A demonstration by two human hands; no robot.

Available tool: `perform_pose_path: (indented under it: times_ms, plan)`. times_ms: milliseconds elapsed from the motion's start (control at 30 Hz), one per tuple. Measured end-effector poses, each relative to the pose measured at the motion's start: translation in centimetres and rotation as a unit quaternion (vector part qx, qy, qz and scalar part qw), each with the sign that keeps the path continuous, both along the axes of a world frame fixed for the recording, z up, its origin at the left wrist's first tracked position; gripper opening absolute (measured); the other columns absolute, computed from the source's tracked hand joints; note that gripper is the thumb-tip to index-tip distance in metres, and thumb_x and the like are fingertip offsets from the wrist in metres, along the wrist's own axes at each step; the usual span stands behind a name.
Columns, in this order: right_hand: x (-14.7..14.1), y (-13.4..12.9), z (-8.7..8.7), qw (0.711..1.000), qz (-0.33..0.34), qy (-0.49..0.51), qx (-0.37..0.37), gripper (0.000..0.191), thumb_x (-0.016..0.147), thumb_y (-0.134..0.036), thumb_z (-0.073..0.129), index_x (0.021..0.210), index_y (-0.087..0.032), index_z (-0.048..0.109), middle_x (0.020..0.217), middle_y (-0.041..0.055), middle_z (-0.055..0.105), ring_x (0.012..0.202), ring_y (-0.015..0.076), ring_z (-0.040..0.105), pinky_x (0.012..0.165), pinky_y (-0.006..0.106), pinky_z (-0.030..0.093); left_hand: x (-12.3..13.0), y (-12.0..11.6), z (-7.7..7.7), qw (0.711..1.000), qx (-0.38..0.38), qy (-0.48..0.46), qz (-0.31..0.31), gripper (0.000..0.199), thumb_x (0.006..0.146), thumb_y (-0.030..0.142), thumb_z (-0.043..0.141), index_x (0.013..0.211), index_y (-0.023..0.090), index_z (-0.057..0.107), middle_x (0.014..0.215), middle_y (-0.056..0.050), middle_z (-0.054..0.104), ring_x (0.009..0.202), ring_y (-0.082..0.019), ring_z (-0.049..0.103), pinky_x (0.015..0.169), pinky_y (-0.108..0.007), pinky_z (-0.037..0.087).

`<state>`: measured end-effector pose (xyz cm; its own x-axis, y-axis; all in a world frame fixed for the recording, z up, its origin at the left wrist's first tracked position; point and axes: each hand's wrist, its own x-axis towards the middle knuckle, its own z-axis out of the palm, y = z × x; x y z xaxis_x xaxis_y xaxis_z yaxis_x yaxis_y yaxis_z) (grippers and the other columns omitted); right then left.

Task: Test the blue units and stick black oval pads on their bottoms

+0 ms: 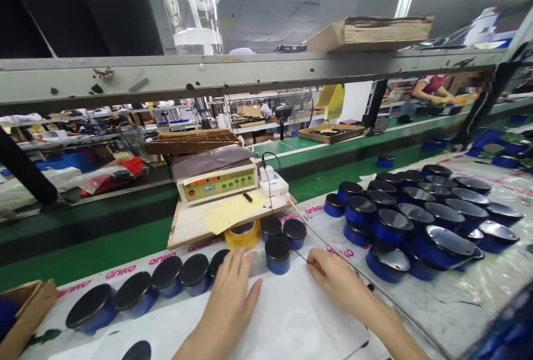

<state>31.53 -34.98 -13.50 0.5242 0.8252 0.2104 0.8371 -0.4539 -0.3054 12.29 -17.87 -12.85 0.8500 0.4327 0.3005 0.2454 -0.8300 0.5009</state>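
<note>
Open carton: one (35,315), at the desk's left end.
Left row: five blue pots with black tops (135,293), lined up on the printed plastic sheet (452,307) over the desk; the fifth is partly hidden by the left hand (227,296).
Black disc: one (137,351), cut off by the bottom edge.
Left fingers: released, spread over the white sheet (283,315), thumb apart, nearest the fifth pot and the yellow tape roll (242,238).
Control box: one (220,183), on a board behind the tape.
Middle group: three pots, close together, between the hands.
Right fingers: curled by the end of a thin dark cord (300,256) of the right hand (333,278); cannot tell whether they pinch it.
Right cluster: roughly two dozen pots, some stacked; overlap prevents an exact count.
Handling: probably light and stiff; the glossy tops look slippery and easily scuffed.
Hold: best around the blue side wall, below the rim.
</note>
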Motion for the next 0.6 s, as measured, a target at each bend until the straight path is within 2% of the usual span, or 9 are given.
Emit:
perform_pose_path:
  times_ms: [67,167,233,333,367,433,533,600]
  plan:
    - [1.3,-0.1,0.2,0.998,-0.061,-0.019,0.028,0.019,0.092,-0.016,0.036,0.094,-0.021,0.054,0.082,0.0028,0.062,0.073,0.0167,0.062,0.064,0.025,0.047,2.3,-0.7,0.1,0.999,-0.042,0.002,-0.026,0.05,0.085,0.031,0.051,0.132,0.019,0.044,0.136,-0.011,0.046,0.128,-0.028,0.039,0.106,-0.047,0.033]
    - [3.3,0.0,0.6,0.984,-0.162,-0.065,0.042,0.029,0.091,-0.01,0.032,0.112,-0.017,0.05,0.104,0.0107,0.057,0.075,0.0183,0.062,0.065,0.03,0.047,5.0,-0.9,-0.8,0.996,-0.079,0.009,-0.05,0.059,0.084,0.033,0.054,0.137,0.016,0.036,0.14,-0.012,0.043,0.129,-0.025,0.039,0.107,-0.042,0.034]
    - [4.2,0.0,0.6,0.974,-0.207,-0.093,0.02,0.03,0.084,-0.003,0.037,0.103,-0.015,0.056,0.105,0.0146,0.055,0.072,0.0207,0.061,0.061,0.032,0.045,5.7,-0.8,-1.7,0.993,-0.103,0.016,-0.061,0.058,0.086,0.035,0.052,0.138,0.017,0.035,0.141,-0.012,0.042,0.13,-0.025,0.04,0.108,-0.042,0.034]
    - [4.0,0.3,1.0,0.964,-0.233,-0.129,-0.014,0.024,0.076,0.001,0.044,0.081,-0.013,0.063,0.099,0.021,0.057,0.081,0.0306,0.059,0.062,0.039,0.045,5.7,-0.5,-2.7,0.991,-0.125,0.014,-0.054,0.056,0.087,0.033,0.049,0.139,0.021,0.034,0.143,-0.012,0.038,0.13,-0.027,0.039,0.107,-0.046,0.033]
    - [3.7,0.6,1.4,0.963,-0.233,-0.137,-0.018,0.023,0.075,0.001,0.045,0.078,-0.013,0.063,0.098,0.0224,0.057,0.084,0.0328,0.058,0.063,0.04,0.045,5.6,-0.5,-2.9,0.99,-0.134,0.006,-0.047,0.055,0.087,0.032,0.05,0.139,0.022,0.035,0.143,-0.011,0.038,0.13,-0.027,0.039,0.107,-0.047,0.033]
    - [2.6,1.7,2.4,0.968,-0.208,-0.139,-0.019,0.024,0.079,-0.001,0.043,0.08,-0.013,0.064,0.093,0.0208,0.058,0.08,0.0309,0.059,0.062,0.039,0.046,5.4,-0.6,-3.1,0.987,-0.158,-0.017,-0.038,0.054,0.085,0.028,0.051,0.137,0.023,0.037,0.141,-0.009,0.041,0.128,-0.026,0.041,0.108,-0.046,0.032]
    - [1.2,4.3,3.6,0.987,-0.101,-0.124,-0.004,0.019,0.087,-0.016,0.049,0.099,-0.018,0.063,0.097,0.0126,0.06,0.084,0.0254,0.06,0.069,0.035,0.048,5.5,-0.7,-2.9,0.981,-0.184,-0.037,-0.045,0.054,0.083,0.025,0.054,0.135,0.023,0.038,0.137,-0.008,0.044,0.127,-0.022,0.041,0.109,-0.041,0.031]
    - [0.8,5.9,3.4,0.993,-0.037,-0.112,0.004,0.028,0.084,-0.023,0.058,0.111,-0.02,0.059,0.107,0.0118,0.059,0.098,0.0281,0.056,0.08,0.038,0.048,5.6,-0.7,-2.7,0.979,-0.197,-0.03,-0.047,0.056,0.083,0.024,0.055,0.136,0.023,0.037,0.137,-0.007,0.044,0.128,-0.021,0.04,0.109,-0.039,0.03]
